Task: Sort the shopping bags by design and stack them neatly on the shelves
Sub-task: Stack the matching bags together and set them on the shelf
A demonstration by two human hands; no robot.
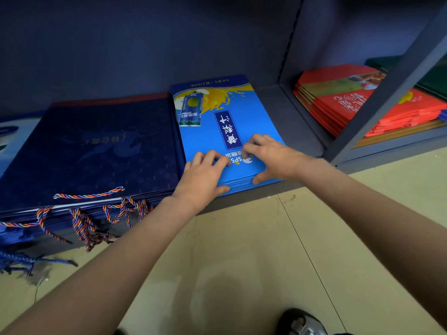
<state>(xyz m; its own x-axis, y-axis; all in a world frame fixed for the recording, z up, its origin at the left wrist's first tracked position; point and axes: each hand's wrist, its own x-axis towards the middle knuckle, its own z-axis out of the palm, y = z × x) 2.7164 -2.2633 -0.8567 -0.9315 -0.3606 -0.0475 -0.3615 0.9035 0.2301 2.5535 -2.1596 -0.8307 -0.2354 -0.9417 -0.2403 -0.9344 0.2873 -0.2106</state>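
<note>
A stack of bright blue shopping bags printed with a yellow splash and a drink carton lies flat on the bottom shelf. My left hand holds the stack's near left corner, fingers curled on top and thumb against the front edge. My right hand holds the near right part the same way, thumb pressed on the edge. Left of it lies a stack of dark navy bags with multicoloured rope handles hanging over the shelf front.
In the neighbouring bay to the right sit stacks of red bags, behind a dark metal upright. Pale bags show at the far left. The beige tiled floor lies below, with blue cords and a dark shoe.
</note>
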